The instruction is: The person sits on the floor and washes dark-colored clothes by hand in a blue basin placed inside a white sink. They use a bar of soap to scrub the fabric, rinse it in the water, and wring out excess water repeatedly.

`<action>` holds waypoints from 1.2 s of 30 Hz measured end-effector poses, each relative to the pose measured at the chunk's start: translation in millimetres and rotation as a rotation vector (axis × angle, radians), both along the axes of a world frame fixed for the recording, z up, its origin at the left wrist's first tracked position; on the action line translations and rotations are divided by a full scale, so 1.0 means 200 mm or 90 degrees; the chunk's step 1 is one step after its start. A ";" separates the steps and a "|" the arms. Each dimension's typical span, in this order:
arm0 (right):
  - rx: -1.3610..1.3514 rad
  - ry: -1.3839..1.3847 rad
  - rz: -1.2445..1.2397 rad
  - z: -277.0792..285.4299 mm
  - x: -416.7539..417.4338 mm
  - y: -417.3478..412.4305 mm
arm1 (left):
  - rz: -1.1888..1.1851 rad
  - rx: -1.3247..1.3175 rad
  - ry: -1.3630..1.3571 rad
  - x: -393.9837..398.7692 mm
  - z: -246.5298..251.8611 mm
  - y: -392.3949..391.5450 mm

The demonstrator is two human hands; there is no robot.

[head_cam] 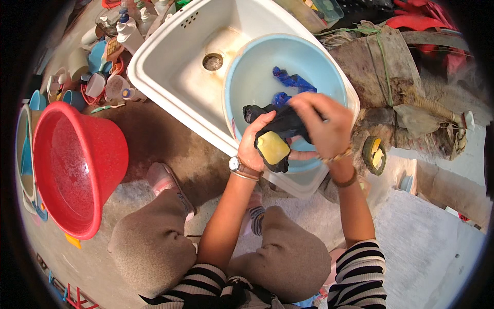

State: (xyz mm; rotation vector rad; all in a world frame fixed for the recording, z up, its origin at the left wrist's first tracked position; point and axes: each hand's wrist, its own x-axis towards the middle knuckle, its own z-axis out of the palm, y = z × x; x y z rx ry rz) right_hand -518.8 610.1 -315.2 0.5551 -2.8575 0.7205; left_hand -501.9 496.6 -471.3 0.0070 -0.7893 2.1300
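My left hand [251, 145] is held palm up over the basin and grips a wet black cloth [283, 119]. A yellow bar of soap [273, 148] rests on the cloth in the palm. At the cloth's right side, my right hand [324, 121] is blurred, with its fingers curled on the fabric. Below both hands is a light blue plastic basin [254, 69] holding cloudy water. A blue patterned cloth [295, 82] lies in that water, partly hidden by the right hand. The basin sits inside a white sink [173, 58], right of its drain hole [212, 61].
To the left stands a red plastic tub [104, 146]. Pump bottles [129, 36], cups and brushes crowd the upper left. Right of the sink are a tied bundle [376, 65] and an oval soap dish [374, 155] with yellow soap pieces. My bent knees [154, 247] are below.
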 end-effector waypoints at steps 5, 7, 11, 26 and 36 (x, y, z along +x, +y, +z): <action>-0.114 -0.122 -0.040 -0.06 0.16 -0.16 | 0.020 -0.182 -0.023 0.00 0.22 0.02; -0.383 -0.316 -0.333 -0.04 0.19 -0.11 | -0.014 -0.223 -0.063 -0.03 0.20 0.01; -0.105 0.002 -0.085 -0.22 0.11 -0.09 | 0.108 -0.258 0.053 -0.02 0.24 0.03; -0.119 -0.017 -0.086 -0.14 0.09 0.03 | -0.020 -0.203 0.017 -0.05 0.17 0.02; -0.213 -0.198 -0.097 -0.06 0.14 -0.03 | -0.018 -0.279 0.035 -0.04 0.14 0.03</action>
